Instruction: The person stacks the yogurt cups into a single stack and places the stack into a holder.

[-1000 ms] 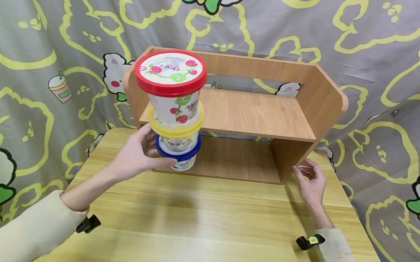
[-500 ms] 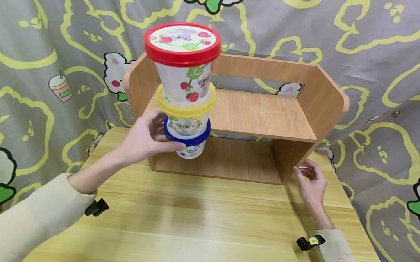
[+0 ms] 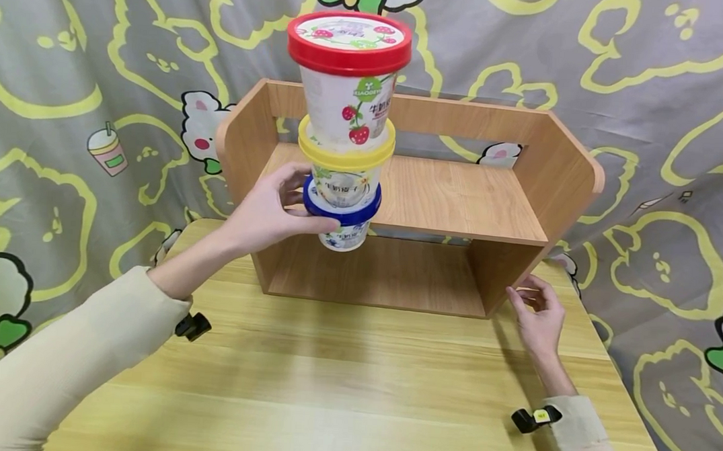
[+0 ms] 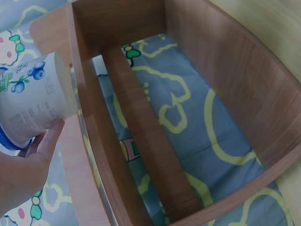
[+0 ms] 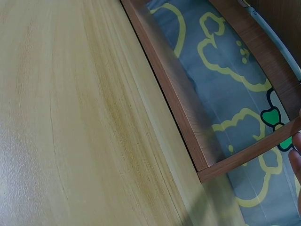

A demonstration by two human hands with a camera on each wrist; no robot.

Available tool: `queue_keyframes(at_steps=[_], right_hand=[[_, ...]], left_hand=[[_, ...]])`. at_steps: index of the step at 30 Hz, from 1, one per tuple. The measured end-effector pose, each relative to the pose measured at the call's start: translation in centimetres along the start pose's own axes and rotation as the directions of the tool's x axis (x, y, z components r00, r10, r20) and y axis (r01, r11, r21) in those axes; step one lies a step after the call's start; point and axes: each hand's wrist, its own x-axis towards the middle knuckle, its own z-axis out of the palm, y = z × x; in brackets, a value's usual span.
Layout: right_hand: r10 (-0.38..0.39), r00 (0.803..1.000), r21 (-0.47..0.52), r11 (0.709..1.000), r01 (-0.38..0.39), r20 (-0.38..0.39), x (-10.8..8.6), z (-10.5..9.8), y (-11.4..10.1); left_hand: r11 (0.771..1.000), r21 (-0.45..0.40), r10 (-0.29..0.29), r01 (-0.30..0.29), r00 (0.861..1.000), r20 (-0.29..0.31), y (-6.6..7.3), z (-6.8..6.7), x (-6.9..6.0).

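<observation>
My left hand [image 3: 271, 211] grips the lowest tub of a stack, the one with the blue lid [image 3: 341, 203]. On it stands a tub with a yellow lid [image 3: 346, 156], and on top a larger strawberry tub with a red lid [image 3: 349, 55]. The stack is held upright in the air before the wooden shelf [image 3: 460, 196]. In the left wrist view the blueberry tub [image 4: 35, 94] shows above my fingers. At the shelf's right side panel, my right hand [image 3: 538, 314] holds the front edge between thumb and fingers; only fingertips [image 5: 296, 160] show in the right wrist view.
The two-level shelf stands at the back of a light wooden table [image 3: 342, 386]. Its upper board [image 3: 465, 203] lies behind and to the right of the stack. A grey patterned curtain [image 3: 661, 164] hangs close behind.
My left hand has lifted the tub stack and carried it to the right, in front of the upper board. The right hand stays at the shelf's side panel.
</observation>
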Motion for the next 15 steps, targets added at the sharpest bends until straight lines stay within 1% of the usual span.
queue_keyframes(at_steps=[4,8,11,15], right_hand=[[-0.003,1.000,-0.007,1.000,0.003,-0.002,0.1,0.0,0.0],[-0.007,1.000,-0.007,1.000,0.007,0.002,0.1,0.1,0.0],[-0.003,1.000,-0.003,1.000,0.003,0.004,0.0,0.1,-0.1],[0.003,1.000,0.003,1.000,-0.003,-0.002,-0.1,0.1,-0.2]], left_hand=[[1.000,0.009,0.015,-0.015,1.000,-0.012,-0.1,0.2,1.0],[0.999,-0.017,0.033,-0.033,0.999,-0.008,-0.3,0.4,1.9],[0.999,-0.018,0.043,-0.043,0.999,-0.011,-0.4,0.5,2.6],[1.000,-0.005,0.027,-0.027,1.000,-0.015,-0.4,0.4,3.4]])
